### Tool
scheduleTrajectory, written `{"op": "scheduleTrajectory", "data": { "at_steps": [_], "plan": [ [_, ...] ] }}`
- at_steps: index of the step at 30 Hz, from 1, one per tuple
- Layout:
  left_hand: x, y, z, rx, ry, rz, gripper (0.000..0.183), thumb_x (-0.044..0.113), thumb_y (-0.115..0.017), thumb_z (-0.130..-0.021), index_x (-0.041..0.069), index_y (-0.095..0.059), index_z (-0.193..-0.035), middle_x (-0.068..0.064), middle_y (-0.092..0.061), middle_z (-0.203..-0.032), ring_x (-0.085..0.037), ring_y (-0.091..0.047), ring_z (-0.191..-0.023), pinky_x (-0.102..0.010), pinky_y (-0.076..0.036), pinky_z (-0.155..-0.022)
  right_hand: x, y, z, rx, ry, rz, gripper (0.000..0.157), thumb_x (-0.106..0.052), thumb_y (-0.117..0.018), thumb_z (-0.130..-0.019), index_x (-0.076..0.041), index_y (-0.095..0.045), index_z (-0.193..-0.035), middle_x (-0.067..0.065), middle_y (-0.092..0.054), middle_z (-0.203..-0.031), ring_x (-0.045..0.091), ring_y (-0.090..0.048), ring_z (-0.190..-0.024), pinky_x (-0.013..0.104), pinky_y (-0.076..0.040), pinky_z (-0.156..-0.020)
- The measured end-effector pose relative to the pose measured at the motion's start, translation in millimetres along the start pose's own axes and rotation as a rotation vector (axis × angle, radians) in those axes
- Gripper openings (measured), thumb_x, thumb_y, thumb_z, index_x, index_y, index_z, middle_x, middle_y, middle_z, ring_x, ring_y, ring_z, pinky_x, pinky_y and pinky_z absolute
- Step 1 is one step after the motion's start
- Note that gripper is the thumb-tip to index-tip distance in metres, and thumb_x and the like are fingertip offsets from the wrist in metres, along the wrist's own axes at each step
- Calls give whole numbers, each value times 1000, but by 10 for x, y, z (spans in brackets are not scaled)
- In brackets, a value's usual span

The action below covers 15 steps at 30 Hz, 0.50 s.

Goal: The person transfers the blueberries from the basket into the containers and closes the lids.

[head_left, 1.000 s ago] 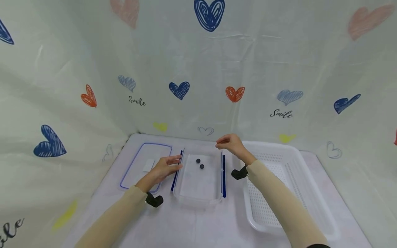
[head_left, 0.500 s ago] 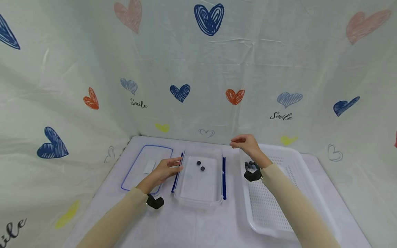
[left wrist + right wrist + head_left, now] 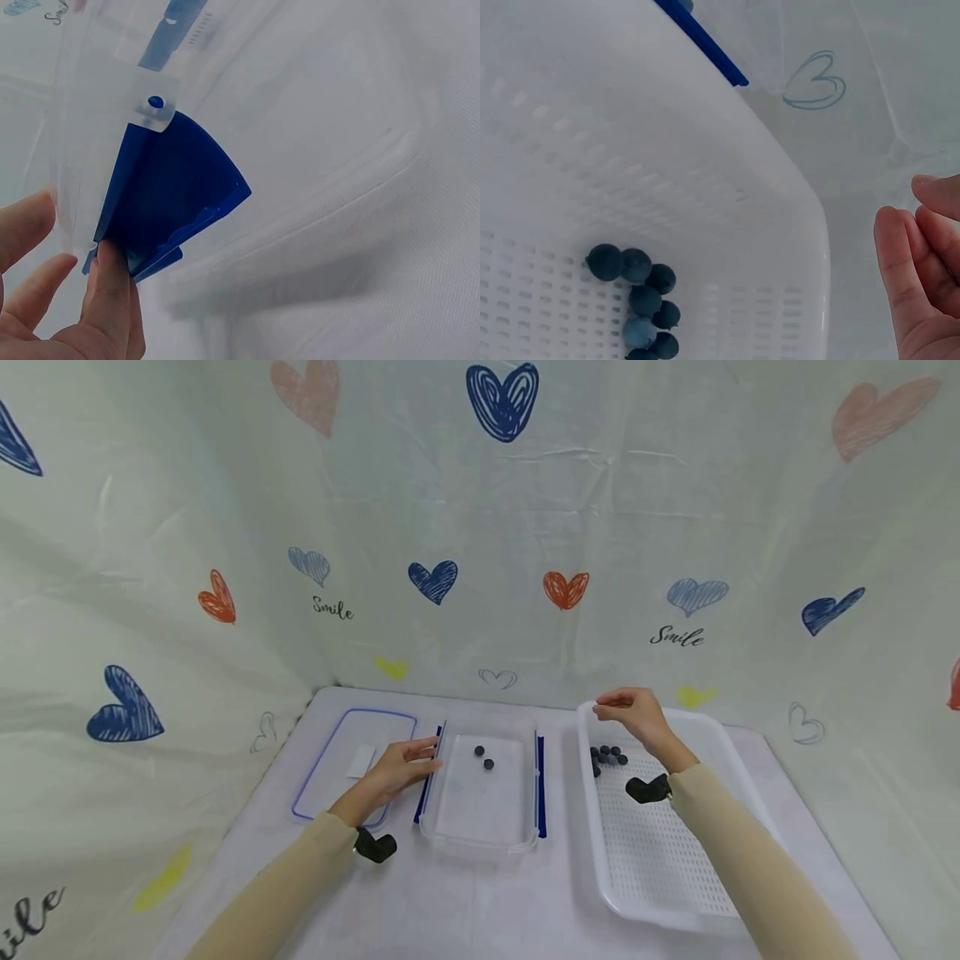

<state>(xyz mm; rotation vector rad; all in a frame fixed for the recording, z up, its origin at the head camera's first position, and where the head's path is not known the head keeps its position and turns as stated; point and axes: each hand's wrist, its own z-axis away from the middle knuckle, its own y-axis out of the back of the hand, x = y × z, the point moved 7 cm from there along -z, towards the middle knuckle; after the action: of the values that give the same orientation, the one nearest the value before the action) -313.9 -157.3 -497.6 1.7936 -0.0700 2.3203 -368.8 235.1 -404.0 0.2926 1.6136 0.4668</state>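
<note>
My left hand (image 3: 393, 770) is at the left side of a clear plastic container (image 3: 480, 847), its fingertips touching the rim and a blue side clip (image 3: 176, 191). Inside the container lie two blueberries, one (image 3: 479, 750) farther back and one (image 3: 489, 764) nearer. Over the back left corner of a white perforated basket (image 3: 607, 868) hovers my right hand (image 3: 637, 714), with nothing between its loosely bent fingers and thumb. Several blueberries (image 3: 645, 300) cluster in that corner of the basket, below the hand.
A clear lid with a blue seal (image 3: 341, 727) lies left of the container, a small white packet (image 3: 362, 762) on it. The right side clip (image 3: 542, 789) hangs folded outward, facing the basket. A heart-printed curtain (image 3: 487, 527) rises behind the table.
My right hand has moved right, from above the container's right rim to over the basket's back left corner, uncovering the blueberries there. The left hand and the two blueberries have stayed put.
</note>
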Motion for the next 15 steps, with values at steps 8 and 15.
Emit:
{"op": "scheduleTrajectory", "data": {
  "at_steps": [8, 15],
  "plan": [
    [49, 12, -14, 9, 0, -1, 56, 6, -70, -94, 0, -49, -145, -28, -44, -147, -39, -45, -134, -44, -45, -105, 144, 85, 91, 8, -5, 39, 28, -9, -71, -94, 12, -66, -112, 20, -72, -104, 27, -72, -89, 48, -52, -95],
    [6, 9, -25, 19, 21, -21, 56, 7, -70, -94, 3, -50, -145, -26, -46, -147, -37, -48, -133, -43, -46, -104, 396, 19, 166, -11, -47, 22, 28, -8, -73, -92, 12, -67, -109, 17, -73, -98, 24, -72, -83, 50, -54, -92]
  ]
}}
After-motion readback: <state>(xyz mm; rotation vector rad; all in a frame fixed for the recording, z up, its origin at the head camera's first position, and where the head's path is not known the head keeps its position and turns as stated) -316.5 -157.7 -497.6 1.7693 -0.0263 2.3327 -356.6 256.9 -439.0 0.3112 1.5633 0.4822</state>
